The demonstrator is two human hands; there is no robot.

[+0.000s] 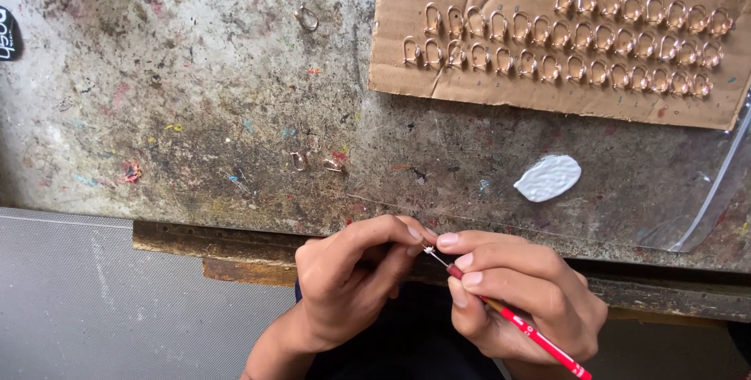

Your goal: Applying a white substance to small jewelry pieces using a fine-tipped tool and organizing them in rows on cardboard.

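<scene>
My left hand [352,278] pinches a tiny metal piece at its fingertips, just in front of the bench edge; the piece is mostly hidden by my fingers. My right hand [520,290] holds a thin red brush [532,333], its tip touching the piece in my left hand. A blob of white paint [548,177] lies on the bench above my right hand. Two small copper-coloured hooks [315,162] lie on the bench above my left hand.
A sheet of cardboard [438,86] at the back right carries several rows of copper hooks. One loose hook [307,18] lies at the back. The stained worktop [172,98] ends in a rusty metal edge [211,239]. A clear plastic sheet [716,192] is at the right.
</scene>
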